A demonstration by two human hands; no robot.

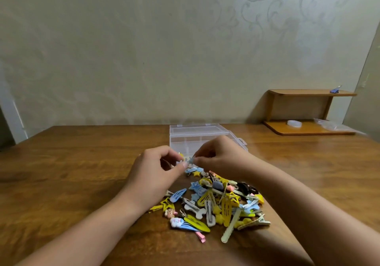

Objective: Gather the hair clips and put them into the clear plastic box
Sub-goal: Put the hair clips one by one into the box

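Observation:
A pile of several hair clips, mostly yellow, blue and white, lies on the wooden table between my forearms. Behind the pile stands the clear plastic box, open, with dividers inside. My left hand and my right hand meet just in front of the box, above the pile's far end. Both pinch a small light-blue clip between their fingertips. The box's near wall is hidden behind my hands.
A small wooden shelf stands at the table's back right, with a blue clip on its top board and a clear lid and plastic bag on its lower board. A patterned wall rises right behind the table.

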